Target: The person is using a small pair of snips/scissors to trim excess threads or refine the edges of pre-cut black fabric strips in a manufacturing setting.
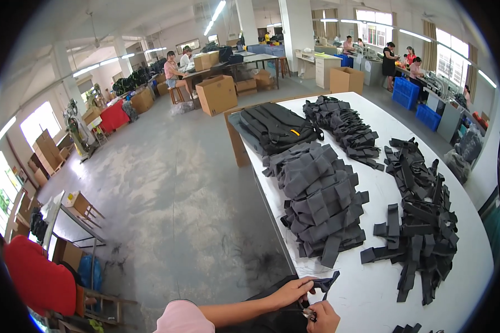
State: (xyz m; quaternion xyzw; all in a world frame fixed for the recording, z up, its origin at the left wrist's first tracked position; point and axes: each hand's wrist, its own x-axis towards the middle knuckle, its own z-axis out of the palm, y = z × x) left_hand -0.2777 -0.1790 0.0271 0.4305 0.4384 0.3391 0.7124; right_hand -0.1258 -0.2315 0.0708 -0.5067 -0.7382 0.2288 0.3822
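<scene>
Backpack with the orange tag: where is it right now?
In the head view, the backpack lies on the far left part of the white table, beyond the large dark fabric pile.

Bare lane on white tabletop [381, 191], grey fabric pile [319, 194] left, black strip heap [422, 216] right

Daylight whitens windows [41, 123] on both sides as ceiling tubes [219, 10] brighten the workroom, leaving sheen on the floor [205, 183] and shadowed gaps among dark fabric pieces [319, 194] on a white worktop [372, 288]; fisheye distortion bows edges toward black corners, far details soft.
</scene>
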